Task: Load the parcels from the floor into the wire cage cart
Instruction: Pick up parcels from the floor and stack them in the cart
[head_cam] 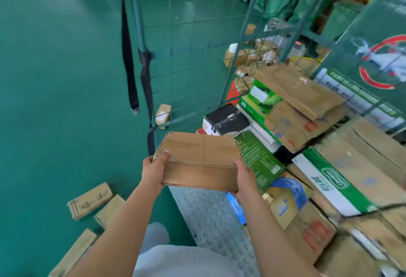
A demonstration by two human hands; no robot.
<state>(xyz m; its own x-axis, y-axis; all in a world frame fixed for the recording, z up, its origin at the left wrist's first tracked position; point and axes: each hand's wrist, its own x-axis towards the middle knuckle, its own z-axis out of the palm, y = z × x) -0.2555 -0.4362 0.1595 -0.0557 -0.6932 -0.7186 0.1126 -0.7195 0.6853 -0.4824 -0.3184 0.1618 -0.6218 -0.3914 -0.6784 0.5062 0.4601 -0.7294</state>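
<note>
I've got one head-worn view, looking forward and steeply down. It sits close over the forearms, green floor (55, 100) left, cage cart (186, 23) ahead.

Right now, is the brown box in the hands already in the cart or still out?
Still out: both hands, left hand and right hand, hold the brown box above the cart's plate.

Bare studded cart floor (211, 215) below my hands: open. Stacked boxes (307, 105) block the right side and back. Wire side panel (186, 61) and hanging straps (129, 61) bound the left.
</note>
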